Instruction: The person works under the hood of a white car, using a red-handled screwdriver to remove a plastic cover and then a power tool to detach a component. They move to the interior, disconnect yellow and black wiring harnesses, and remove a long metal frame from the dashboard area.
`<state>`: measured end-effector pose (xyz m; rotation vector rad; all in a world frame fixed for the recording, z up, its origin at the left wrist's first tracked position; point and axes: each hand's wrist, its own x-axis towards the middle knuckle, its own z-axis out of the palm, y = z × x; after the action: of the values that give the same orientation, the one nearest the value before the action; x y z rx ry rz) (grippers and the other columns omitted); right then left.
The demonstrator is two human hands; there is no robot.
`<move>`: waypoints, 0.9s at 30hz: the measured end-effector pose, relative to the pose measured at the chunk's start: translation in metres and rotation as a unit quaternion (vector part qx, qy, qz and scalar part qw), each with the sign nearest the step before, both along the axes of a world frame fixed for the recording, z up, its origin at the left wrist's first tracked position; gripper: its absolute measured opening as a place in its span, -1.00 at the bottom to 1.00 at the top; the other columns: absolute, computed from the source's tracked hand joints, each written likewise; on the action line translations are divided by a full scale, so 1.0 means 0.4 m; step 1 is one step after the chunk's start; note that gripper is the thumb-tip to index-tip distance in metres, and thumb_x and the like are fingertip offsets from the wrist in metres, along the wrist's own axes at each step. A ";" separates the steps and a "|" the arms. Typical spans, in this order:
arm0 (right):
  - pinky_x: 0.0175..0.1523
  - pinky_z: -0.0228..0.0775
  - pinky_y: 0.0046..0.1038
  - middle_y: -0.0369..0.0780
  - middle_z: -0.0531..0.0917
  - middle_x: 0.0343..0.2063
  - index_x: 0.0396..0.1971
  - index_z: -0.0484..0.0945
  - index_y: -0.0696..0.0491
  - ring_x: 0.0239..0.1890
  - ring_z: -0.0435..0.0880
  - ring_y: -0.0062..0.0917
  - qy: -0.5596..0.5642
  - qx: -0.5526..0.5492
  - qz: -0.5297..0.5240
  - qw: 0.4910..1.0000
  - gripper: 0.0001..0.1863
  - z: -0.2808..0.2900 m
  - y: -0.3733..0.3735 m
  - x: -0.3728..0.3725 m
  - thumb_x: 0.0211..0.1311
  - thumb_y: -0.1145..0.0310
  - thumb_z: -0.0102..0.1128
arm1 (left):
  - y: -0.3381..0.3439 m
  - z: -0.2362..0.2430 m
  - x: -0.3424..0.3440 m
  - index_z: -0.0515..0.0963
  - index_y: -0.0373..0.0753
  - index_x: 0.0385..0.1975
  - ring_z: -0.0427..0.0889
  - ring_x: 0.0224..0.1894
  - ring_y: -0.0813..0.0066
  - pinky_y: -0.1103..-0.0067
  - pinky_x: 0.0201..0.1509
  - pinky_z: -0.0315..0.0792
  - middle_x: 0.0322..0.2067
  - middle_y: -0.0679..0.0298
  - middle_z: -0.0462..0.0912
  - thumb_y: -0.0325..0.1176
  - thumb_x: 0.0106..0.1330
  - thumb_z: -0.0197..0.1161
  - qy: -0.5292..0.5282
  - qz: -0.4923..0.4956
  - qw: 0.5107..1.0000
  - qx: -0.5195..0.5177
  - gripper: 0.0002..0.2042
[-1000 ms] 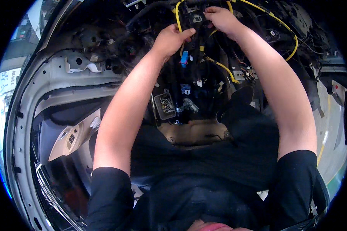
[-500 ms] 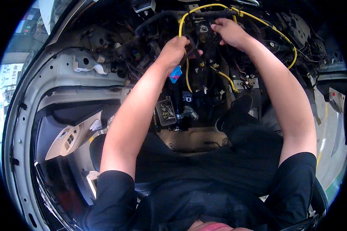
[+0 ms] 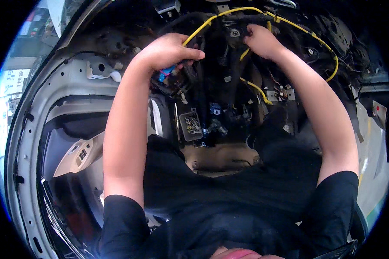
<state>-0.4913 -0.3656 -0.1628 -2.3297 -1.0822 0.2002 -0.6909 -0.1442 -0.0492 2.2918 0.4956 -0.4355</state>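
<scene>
In the dark, stripped dashboard space, my left hand (image 3: 166, 52) is closed around a yellow cable (image 3: 229, 11), its thumb reaching to the right. From that grip the cable arches over the top and curves down at the far right. Just under the palm shows a blue connector (image 3: 165, 74), partly hidden by the hand. My right hand (image 3: 263, 42) has its fingers bent together beside a metal bracket (image 3: 234, 33) near the middle; what they hold, if anything, cannot be made out. A shorter yellow cable piece (image 3: 257, 90) hangs lower, below the right hand.
Beneath the hands sits a clear tray of small fasteners (image 3: 191, 126), close to a beige floor panel (image 3: 220, 156). Loose connectors (image 3: 281, 94) hang at the right. The grey door frame (image 3: 26, 142) and a door panel with switches (image 3: 80, 155) flank my left arm.
My left hand has moved left with the yellow cable and the blue connector, straightening the cable's left side. My right hand has shifted slightly right and down, its fingers drawn closer together.
</scene>
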 end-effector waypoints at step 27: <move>0.09 0.59 -0.25 -0.05 0.79 -0.15 0.11 0.63 0.18 -0.13 0.78 -0.19 0.023 0.051 -0.022 0.998 -0.55 0.178 0.043 0.063 0.29 0.24 0.30 | 0.049 0.114 0.262 0.11 -0.47 0.48 0.67 0.17 -0.05 0.29 0.25 0.58 0.15 -0.30 0.59 -0.23 0.59 -0.07 -0.233 -0.033 0.913 -0.333 -0.41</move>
<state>-0.4662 -0.3485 -0.0914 -2.2450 -0.9959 0.1763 -0.5861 -0.1246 -0.0035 1.6603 0.0098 -0.0527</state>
